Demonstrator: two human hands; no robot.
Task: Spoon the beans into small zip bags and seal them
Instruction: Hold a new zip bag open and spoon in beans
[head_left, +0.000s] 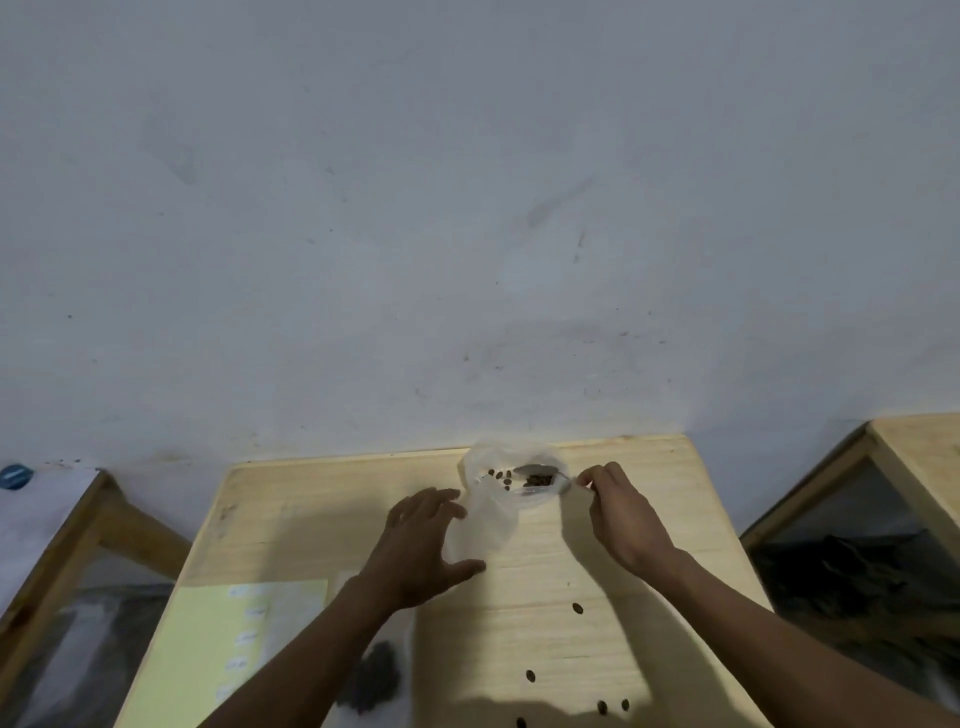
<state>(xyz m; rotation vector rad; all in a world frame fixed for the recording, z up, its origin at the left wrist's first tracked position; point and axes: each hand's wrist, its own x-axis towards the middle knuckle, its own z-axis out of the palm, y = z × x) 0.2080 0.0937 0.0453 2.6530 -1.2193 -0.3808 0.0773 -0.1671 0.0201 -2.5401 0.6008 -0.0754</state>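
Right hand (621, 512) pinches spoon (540, 480) handle, bowl loaded with beans, lying over zip bag (493, 499) mouth. Left hand (421, 545) spread, fingers relaxed, against bag's left side, gripping nothing. Bag's long axis runs away from person; right hand nearer mouth. One bag, one spoon. Five loose beans (576, 608) on table (311, 499), nearer person than bag.

Plain workroom: scuffed white wall (467, 208) behind bare wooden tables (649, 519).
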